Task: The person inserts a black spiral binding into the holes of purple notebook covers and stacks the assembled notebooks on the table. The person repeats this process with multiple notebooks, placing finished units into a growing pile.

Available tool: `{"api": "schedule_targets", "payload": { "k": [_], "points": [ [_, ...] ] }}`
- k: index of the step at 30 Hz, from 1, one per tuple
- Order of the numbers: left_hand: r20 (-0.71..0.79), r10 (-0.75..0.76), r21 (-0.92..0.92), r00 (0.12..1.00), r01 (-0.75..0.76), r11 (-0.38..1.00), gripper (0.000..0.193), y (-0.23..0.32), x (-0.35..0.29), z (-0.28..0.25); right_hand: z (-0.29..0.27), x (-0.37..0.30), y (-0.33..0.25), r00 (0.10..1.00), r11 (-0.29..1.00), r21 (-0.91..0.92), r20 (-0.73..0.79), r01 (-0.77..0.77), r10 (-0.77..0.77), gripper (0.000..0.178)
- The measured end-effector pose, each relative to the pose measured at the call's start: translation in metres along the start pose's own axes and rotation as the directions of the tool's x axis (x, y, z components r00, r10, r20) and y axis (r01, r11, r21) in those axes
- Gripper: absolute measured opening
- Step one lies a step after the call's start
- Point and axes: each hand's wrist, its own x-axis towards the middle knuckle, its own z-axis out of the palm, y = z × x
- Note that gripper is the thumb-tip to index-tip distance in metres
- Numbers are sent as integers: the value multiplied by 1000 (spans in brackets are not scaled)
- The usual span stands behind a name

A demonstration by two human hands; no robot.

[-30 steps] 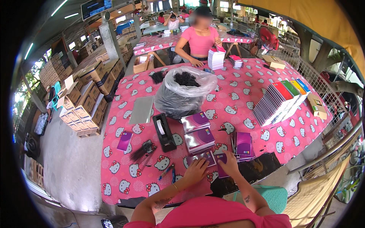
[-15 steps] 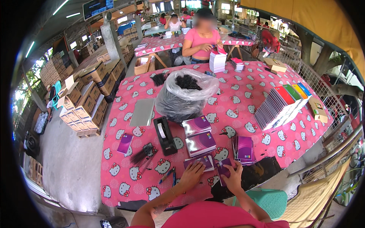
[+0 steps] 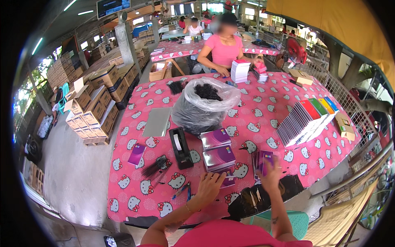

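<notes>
My left hand [image 3: 210,186] rests with spread fingers at the lower edge of a small purple notebook [image 3: 228,181], near a pile of purple notebooks [image 3: 219,157] with white edges. My right hand [image 3: 270,176], smeared by motion, is over another stack of purple notebooks [image 3: 263,158]; its fingers cover part of the top one, and whether they grip it does not show. Left of the piles lies a black tape dispenser [image 3: 180,147]. A bundle of thin black strands [image 3: 156,167] and a blue-handled tool [image 3: 181,191] are near my left forearm.
A big clear plastic bag [image 3: 197,111] of black pieces stands mid-table. Rows of stacked notebooks [image 3: 302,123] rise at the right. A single purple notebook [image 3: 136,154] and a grey sheet [image 3: 156,122] lie left. Across the table, a person [image 3: 224,47] handles a white paper stack [image 3: 240,71].
My right hand has moved right and forward, from a purple notebook at the table's front to the right-hand stack. My left hand has shifted slightly. The person opposite has reached toward the smaller pile.
</notes>
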Motion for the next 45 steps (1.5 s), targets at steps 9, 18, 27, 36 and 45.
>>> {"api": "schedule_targets", "payload": {
  "k": [9,18,27,36,45],
  "points": [
    [-269,-253,-368,929,144,919,50,-8,-26,22,95,-43,-74,945,533,813,319,-236,-69,45],
    [-303,-318,-531,898,118,839,50,-20,-24,40,114,-42,-66,960,388,901,255,-193,-115,42],
    [-162,-372,-618,914,200,760,46,-25,-28,57,106,-34,-76,886,224,881,449,-416,-118,34],
    [-327,-527,104,784,585,805,26,-141,-98,0,111,-36,-53,850,320,834,509,-449,-133,21],
    [-344,-541,292,767,635,715,18,-178,-110,5,111,-31,-57,842,394,807,523,-440,-132,29]
  ]
}}
